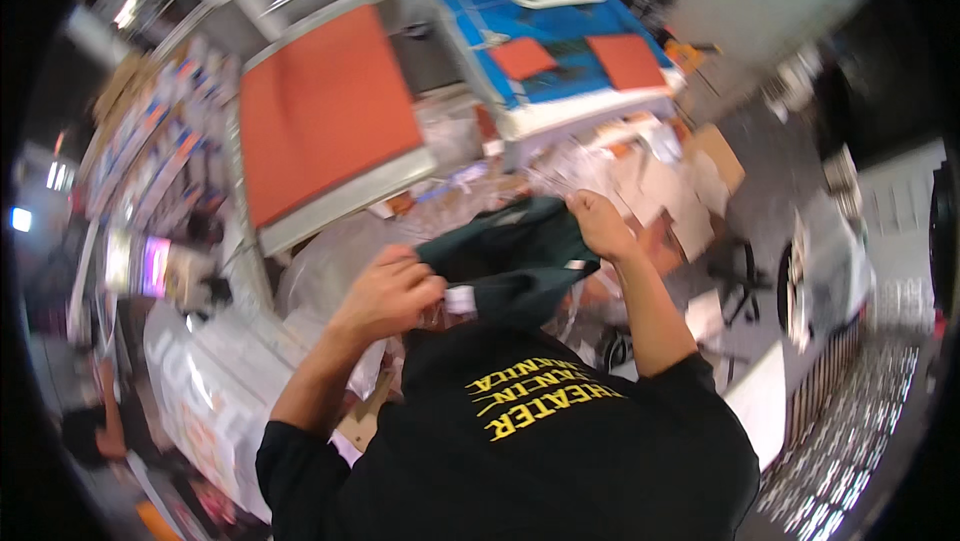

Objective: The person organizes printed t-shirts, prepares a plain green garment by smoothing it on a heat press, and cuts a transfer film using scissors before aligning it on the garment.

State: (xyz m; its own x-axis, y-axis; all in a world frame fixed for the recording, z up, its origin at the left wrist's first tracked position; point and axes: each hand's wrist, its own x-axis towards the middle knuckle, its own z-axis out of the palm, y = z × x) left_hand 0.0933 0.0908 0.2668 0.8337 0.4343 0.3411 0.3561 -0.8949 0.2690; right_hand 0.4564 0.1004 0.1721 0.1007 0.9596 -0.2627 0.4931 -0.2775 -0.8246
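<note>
A dark green piece of fabric [515, 271], apparently a garment with a small white label [459, 301], is held up in front of my chest. My left hand [395, 286] grips its left end near the label, fingers curled. My right hand [597, 226] pinches the upper right edge, so the cloth hangs stretched between them with its middle sagging open.
Ahead are a red-topped press bed [325, 116] and a blue-topped platen [545, 36] with red pads. Plastic and cardboard [710, 176] pile below. A shelving rack [150, 131] stands left, a wheeled chair base [740, 291] right. Another person [108, 406] is at lower left.
</note>
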